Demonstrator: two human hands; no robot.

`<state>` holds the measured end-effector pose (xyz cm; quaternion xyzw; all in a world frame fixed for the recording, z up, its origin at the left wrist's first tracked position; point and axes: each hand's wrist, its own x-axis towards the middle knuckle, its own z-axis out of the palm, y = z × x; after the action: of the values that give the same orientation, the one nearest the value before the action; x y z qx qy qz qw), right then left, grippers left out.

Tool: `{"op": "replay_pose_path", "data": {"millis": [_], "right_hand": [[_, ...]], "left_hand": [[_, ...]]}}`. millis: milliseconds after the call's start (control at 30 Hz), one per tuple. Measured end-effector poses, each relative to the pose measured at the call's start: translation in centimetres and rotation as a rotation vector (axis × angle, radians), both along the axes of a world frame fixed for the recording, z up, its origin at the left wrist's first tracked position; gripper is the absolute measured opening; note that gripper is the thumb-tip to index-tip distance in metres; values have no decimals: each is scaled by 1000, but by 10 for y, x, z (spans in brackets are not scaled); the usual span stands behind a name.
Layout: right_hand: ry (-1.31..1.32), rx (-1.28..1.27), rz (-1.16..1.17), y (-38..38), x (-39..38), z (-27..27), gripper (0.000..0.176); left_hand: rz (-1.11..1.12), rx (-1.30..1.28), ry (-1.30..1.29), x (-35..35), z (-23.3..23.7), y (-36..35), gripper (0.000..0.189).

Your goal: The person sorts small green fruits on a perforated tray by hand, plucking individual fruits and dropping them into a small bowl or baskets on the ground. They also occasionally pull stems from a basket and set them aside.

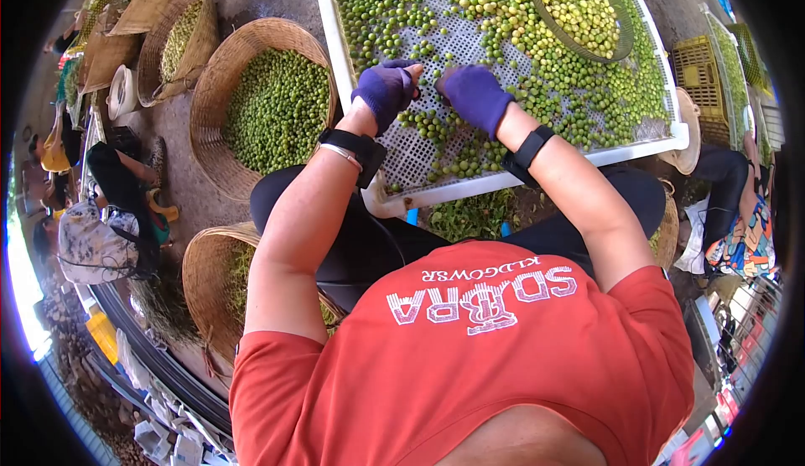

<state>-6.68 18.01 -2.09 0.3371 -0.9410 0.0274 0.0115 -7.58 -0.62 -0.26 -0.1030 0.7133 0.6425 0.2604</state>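
Both my hands wear purple gloves and are held close together above a white perforated tray (503, 179). Small round green fruits (579, 114) lie loose across it, thickest at the back and right. My left hand (387, 95) is curled, its bare fingertips pointing toward the other hand; whatever it grips is hidden. Facing it, my right hand (476, 97) is closed with its knuckles up, and its fingers are mostly out of sight. Paler yellow-green fruits (579, 13) fill a round dark mesh basket (622, 40) standing in the tray.
Left of the tray stands a wide woven basket (210, 97) of green fruits (281, 110). Another woven basket (201, 277) is beside my left leg, and more (151, 59) stand farther back. A yellow crate (700, 80) is at the right. People sit on both sides.
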Motion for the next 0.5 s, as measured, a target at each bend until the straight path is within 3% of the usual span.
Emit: {"op": "replay_pose_path", "data": {"millis": [100, 133, 200, 233, 267, 367, 467, 500], "right_hand": [[-45, 21, 42, 1, 10, 0, 10], [-50, 46, 35, 0, 16, 0, 10], [-56, 101, 15, 0, 24, -2, 10], [-69, 70, 13, 2, 25, -4, 10], [-85, 38, 11, 5, 26, -6, 11], [-233, -227, -46, 19, 17, -7, 11], [-420, -461, -217, 44, -5, 24, 13], [-364, -454, -228, 60, -13, 36, 16]], "left_hand": [[-31, -169, 100, -4, 10, -7, 25], [-195, -433, 316, -10, 2, -12, 25], [-55, -374, 202, -10, -5, -8, 26], [17, -342, 146, -10, -9, -5, 27], [-72, -469, 348, -14, -22, -5, 31], [-234, -571, 397, -23, -15, 4, 30], [-130, -323, 233, -26, -1, 19, 28], [-100, -267, 192, -24, 5, 26, 28]]}}
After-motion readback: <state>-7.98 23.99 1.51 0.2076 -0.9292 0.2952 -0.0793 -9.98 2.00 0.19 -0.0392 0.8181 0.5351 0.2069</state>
